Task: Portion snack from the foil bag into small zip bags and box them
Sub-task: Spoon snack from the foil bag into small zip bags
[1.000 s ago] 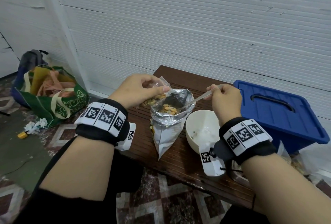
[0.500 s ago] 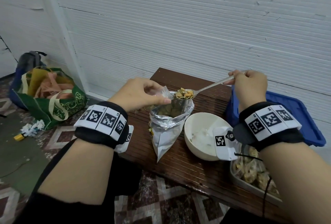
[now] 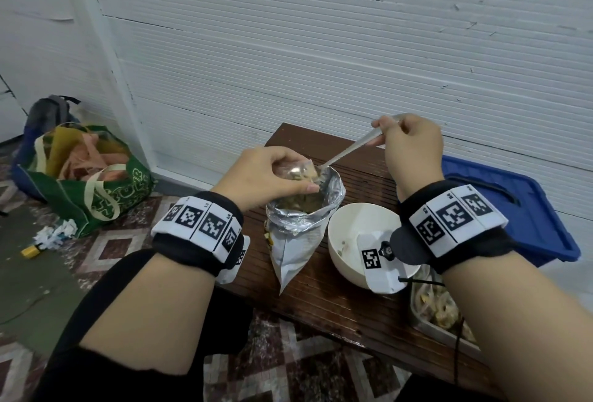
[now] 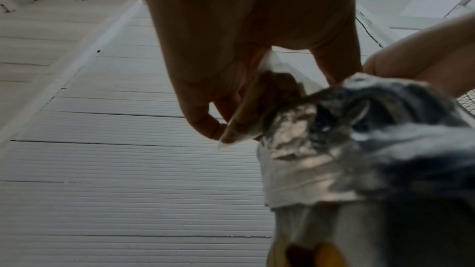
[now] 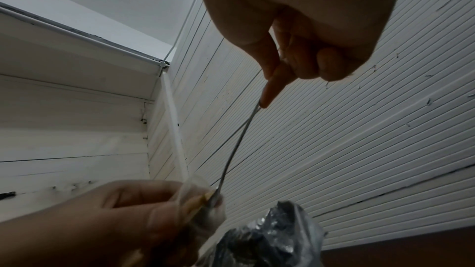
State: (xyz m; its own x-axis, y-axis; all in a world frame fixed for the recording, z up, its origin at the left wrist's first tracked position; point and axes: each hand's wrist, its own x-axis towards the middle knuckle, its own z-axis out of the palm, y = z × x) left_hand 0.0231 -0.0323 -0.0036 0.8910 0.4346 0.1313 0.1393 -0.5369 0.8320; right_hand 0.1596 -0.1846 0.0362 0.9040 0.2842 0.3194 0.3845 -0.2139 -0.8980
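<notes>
Head view: spooning snack into a small zip bag above the foil bag.
Left hand [image 3: 260, 173] pinches the zip bag [image 3: 295, 172] open over the upright foil bag [image 3: 301, 228] on the table [image 3: 337, 302]; right hand [image 3: 410, 148] grips the spoon [image 3: 346, 152], its bowl at the bag's mouth.

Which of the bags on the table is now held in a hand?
The small clear zip bag, pinched in the left hand; the silver foil bag stands free below it.
</notes>
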